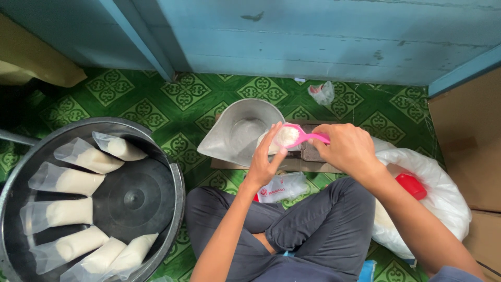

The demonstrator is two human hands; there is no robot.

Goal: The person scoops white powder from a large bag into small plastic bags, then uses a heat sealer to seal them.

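My right hand [347,149] grips a pink plastic scoop [297,137] heaped with white grains, at twelve o'clock above my knees. My left hand [266,163] pinches a small clear plastic bag [263,142] open beneath it, just beside a grey metal weighing pan [240,130]. Filled bags [78,183] lie in a round metal basin [175,193] at nine o'clock.

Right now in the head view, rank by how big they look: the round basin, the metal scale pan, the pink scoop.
1. Round basin, nearer the camera, so possibly flattered.
2. Metal scale pan.
3. Pink scoop.
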